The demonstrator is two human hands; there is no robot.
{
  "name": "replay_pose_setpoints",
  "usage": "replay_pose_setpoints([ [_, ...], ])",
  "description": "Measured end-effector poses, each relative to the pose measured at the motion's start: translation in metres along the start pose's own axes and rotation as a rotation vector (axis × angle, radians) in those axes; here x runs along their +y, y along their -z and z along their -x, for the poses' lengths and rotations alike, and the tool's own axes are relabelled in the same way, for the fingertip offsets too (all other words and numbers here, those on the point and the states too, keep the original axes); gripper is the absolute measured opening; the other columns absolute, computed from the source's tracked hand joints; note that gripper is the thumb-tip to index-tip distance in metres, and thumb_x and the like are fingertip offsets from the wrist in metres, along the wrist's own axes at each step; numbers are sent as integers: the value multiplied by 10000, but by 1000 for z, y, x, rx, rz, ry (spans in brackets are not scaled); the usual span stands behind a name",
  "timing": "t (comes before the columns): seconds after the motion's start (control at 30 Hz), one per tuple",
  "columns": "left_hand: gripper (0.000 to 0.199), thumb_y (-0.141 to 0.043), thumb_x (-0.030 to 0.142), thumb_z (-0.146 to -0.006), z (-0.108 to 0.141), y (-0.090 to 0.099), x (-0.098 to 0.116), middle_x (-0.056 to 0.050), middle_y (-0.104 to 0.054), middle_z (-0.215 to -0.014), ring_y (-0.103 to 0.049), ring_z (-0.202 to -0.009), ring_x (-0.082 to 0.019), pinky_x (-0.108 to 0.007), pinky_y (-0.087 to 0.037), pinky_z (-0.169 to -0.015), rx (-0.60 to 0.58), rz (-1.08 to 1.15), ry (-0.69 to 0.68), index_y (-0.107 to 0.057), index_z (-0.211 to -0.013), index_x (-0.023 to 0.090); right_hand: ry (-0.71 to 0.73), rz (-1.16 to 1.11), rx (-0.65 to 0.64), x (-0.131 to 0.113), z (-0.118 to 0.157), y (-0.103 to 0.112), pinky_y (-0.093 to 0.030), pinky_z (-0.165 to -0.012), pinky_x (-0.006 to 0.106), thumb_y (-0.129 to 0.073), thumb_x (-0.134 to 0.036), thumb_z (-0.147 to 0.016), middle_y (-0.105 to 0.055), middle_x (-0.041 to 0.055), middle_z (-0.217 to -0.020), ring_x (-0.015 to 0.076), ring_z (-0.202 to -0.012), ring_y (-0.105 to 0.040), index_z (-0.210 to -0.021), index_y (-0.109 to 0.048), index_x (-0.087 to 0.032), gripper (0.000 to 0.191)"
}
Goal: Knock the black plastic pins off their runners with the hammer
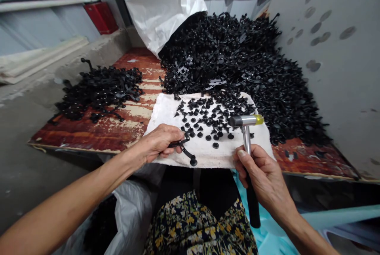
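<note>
My left hand [162, 143] pinches a black jointed plastic part [186, 152], with one arm ending in a round foot near the front of the white cloth. My right hand [261, 168] is wrapped round a small mallet [247, 134], held upright. Its head has a black face on the left and a yellow one on the right; the black grip hangs below my fist. Beyond both hands, many small black round-headed pegs [215, 145] lie scattered on the white cloth [169, 106].
A worn red-brown table [118, 136] carries a smaller heap of black jointed parts [101, 89] at left. A large black pile [237, 57] rises behind the cloth, partly under a white sack [163, 6]. A grey spotted panel [338, 69] borders the right side.
</note>
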State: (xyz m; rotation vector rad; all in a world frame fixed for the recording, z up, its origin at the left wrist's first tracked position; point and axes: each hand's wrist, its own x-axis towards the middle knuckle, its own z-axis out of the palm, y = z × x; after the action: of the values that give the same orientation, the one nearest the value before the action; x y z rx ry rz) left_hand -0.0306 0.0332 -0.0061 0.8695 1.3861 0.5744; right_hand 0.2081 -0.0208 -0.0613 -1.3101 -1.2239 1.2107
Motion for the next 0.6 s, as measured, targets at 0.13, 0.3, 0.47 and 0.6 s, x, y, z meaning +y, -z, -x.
replay_pose_setpoints([
  [0.13,273,-519,156,-872,1,-2,-1,-24,-561,-466,-292,-254,-4,-114,-141,-295,17,23,-22,-542,-603,109,4,14,-6,1,0,1,-313,-351,167,-595,-527,-863,-440,-90,-483,63,-378,-380,-813,-530,-208,329],
  [0.3,285,-496,121,-883,5,-8,-1,-25,-566,-456,-315,-256,-5,-110,-152,-306,47,50,-31,-526,-600,110,2,21,-8,0,0,0,-312,-346,172,-591,-530,-863,-440,-90,-482,65,-372,-377,-817,-531,-207,332],
  [0.47,276,-490,113,-874,6,-11,-4,-26,-578,-463,-316,-260,-4,-112,-163,-310,53,67,-57,-519,-600,115,4,13,-6,-1,0,0,-309,-341,173,-597,-536,-855,-443,-89,-481,67,-367,-381,-823,-531,-208,337],
  [0.6,274,-488,127,-870,6,-12,-6,-33,-588,-471,-318,-264,-7,-116,-176,-312,58,78,-61,-518,-598,117,8,11,-5,0,0,1,-314,-339,175,-595,-544,-852,-443,-87,-485,70,-369,-380,-818,-531,-208,344],
])
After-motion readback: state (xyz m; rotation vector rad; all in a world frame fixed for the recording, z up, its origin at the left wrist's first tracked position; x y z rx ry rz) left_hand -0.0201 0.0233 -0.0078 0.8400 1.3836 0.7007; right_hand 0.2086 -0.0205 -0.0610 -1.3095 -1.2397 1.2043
